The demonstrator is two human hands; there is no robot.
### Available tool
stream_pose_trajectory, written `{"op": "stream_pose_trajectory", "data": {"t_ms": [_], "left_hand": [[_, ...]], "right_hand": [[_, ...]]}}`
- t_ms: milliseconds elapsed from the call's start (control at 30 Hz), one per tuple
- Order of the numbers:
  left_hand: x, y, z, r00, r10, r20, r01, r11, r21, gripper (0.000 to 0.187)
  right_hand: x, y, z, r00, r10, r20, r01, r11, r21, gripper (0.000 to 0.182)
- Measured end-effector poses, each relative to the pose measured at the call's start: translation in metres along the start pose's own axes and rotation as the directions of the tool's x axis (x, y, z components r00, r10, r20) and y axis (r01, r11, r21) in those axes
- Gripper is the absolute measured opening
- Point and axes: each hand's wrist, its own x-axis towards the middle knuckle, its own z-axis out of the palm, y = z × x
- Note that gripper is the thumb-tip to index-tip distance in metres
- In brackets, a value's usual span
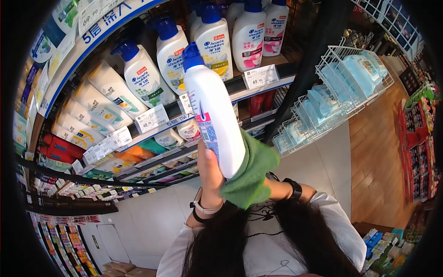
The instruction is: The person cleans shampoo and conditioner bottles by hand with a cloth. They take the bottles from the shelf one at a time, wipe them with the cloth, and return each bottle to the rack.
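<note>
My left hand (210,177) grips a white shampoo bottle (221,124) with a blue pump top, its thumb along the bottle's lower side. The bottle is tilted, its top towards the shelf and its printed back label partly turned to me. A green cloth (251,171) lies against the bottle's lower right side and base. My right hand (272,188) is wrapped in this cloth and presses it to the bottle; its fingers are hidden underneath.
Ahead stand pump shampoo bottles (143,76) on a shelf with price tags (260,76). Cream-coloured bottles (110,87) lean to their left. A wire rack (334,97) with light-blue packs is at the right. Cardboard boxes (124,268) sit on the floor (152,217) at lower left.
</note>
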Motion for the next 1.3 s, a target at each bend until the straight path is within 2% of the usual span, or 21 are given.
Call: {"op": "stream_pose_trajectory", "data": {"t_ms": [67, 167, 267, 300, 367, 400, 433, 467, 500, 567, 633, 700, 733, 767, 833, 900, 933, 1000, 1033, 1100, 1300], "left_hand": [[-0.001, -0.007, -0.003, 0.998, -0.037, -0.049, 0.038, 0.999, 0.026, 0.053], [0.002, 0.013, 0.000, 0.979, 0.077, 0.191, -0.140, 0.927, 0.349, 0.053], [0.005, 0.002, -0.016, 0.918, 0.230, 0.323, -0.394, 0.613, 0.685, 0.053], [0.006, 0.001, -0.021, 0.916, 0.199, 0.348, -0.394, 0.602, 0.694, 0.065], [0.002, 0.003, -0.005, 0.957, 0.204, 0.204, -0.254, 0.932, 0.257, 0.080], [-0.001, 0.008, 0.008, 0.976, 0.169, 0.138, -0.169, 0.986, -0.013, 0.089], [-0.005, 0.022, 0.023, 0.998, 0.035, 0.060, -0.027, 0.991, -0.131, 0.107], [-0.003, 0.012, 0.008, 0.988, 0.097, 0.118, -0.099, 0.995, 0.006, 0.098], [-0.001, 0.008, 0.005, 0.993, 0.072, 0.096, -0.068, 0.997, -0.041, 0.094], [0.007, 0.006, 0.014, 0.998, 0.048, 0.028, -0.044, 0.987, -0.152, 0.088], [0.015, 0.011, 0.035, 0.997, 0.028, -0.067, -0.045, 0.961, -0.272, 0.084], [0.027, 0.008, 0.050, 0.996, 0.071, -0.059, -0.086, 0.942, -0.325, 0.082], [0.035, 0.006, 0.059, 0.994, 0.094, -0.056, -0.108, 0.929, -0.354, 0.081], [0.047, 0.000, 0.067, 0.985, 0.166, -0.045, -0.170, 0.903, -0.395, 0.080], [0.075, 0.000, 0.091, 0.955, 0.296, -0.014, -0.277, 0.874, -0.400, 0.077], [0.105, -0.007, 0.102, 0.912, 0.407, 0.056, -0.371, 0.875, -0.311, 0.066], [0.122, -0.011, 0.107, 0.883, 0.459, 0.096, -0.426, 0.871, -0.243, 0.061], [0.148, -0.010, 0.122, 0.862, 0.482, 0.157, -0.472, 0.876, -0.102, 0.052], [0.159, -0.008, 0.131, 0.857, 0.481, 0.186, -0.486, 0.874, -0.020, 0.049], [0.176, -0.010, 0.150, 0.858, 0.503, 0.106, -0.514, 0.849, 0.126, 0.052], [0.214, -0.028, 0.164, 0.859, 0.469, 0.207, -0.493, 0.867, 0.080, 0.057]], "right_hand": [[-0.001, 0.000, 0.006, 0.998, 0.056, -0.011, -0.054, 0.992, 0.112, 0.046], [-0.001, 0.002, 0.007, 0.989, 0.134, -0.055, -0.114, 0.955, 0.274, 0.047], [0.000, 0.002, 0.005, 0.976, 0.198, -0.089, -0.146, 0.901, 0.409, 0.047], [0.000, 0.000, 0.003, 0.971, 0.218, -0.100, -0.151, 0.879, 0.453, 0.047], [-0.001, -0.001, 0.002, 0.972, 0.202, -0.123, -0.119, 0.867, 0.485, 0.048], [-0.002, -0.001, 0.000, 0.977, 0.165, -0.131, -0.086, 0.878, 0.470, 0.048], [-0.002, -0.001, -0.004, 0.990, 0.071, -0.118, -0.021, 0.925, 0.379, 0.048], [0.001, 0.000, -0.019, 0.975, -0.223, 0.009, 0.222, 0.975, 0.029, 0.040], [0.004, 0.000, -0.034, 0.859, -0.494, 0.135, 0.512, 0.822, -0.250, 0.032], [0.008, -0.008, -0.052, 0.818, -0.538, 0.203, 0.574, 0.783, -0.241, 0.027], [0.003, -0.009, -0.076, 0.836, -0.499, 0.227, 0.538, 0.825, -0.171, 0.028], [-0.008, -0.021, -0.096, 0.970, -0.233, 0.063, 0.239, 0.966, -0.101, 0.035], [-0.013, -0.026, -0.102, 0.996, -0.084, -0.008, 0.084, 0.995, -0.047, 0.038], [-0.020, -0.030, -0.104, 0.981, 0.078, -0.177, -0.063, 0.994, 0.088, 0.055], [-0.030, -0.029, -0.117, 0.943, 0.261, -0.206, -0.077, 0.775, 0.628, 0.058], [-0.036, -0.031, -0.126, 0.936, 0.275, -0.219, -0.002, 0.626, 0.780, 0.052], [-0.037, -0.032, -0.133, 0.886, 0.418, -0.203, 0.035, 0.374, 0.927, 0.054], [-0.039, -0.030, -0.146, 0.818, 0.524, -0.239, -0.097, 0.533, 0.840, 0.051], [-0.040, -0.030, -0.154, 0.778, 0.574, -0.257, -0.141, 0.558, 0.818, 0.051], [-0.045, -0.033, -0.165, 0.748, 0.604, -0.275, -0.176, 0.580, 0.796, 0.051], [-0.058, -0.037, -0.198, 0.717, 0.626, -0.306, -0.225, 0.623, 0.749, 0.051]]}}
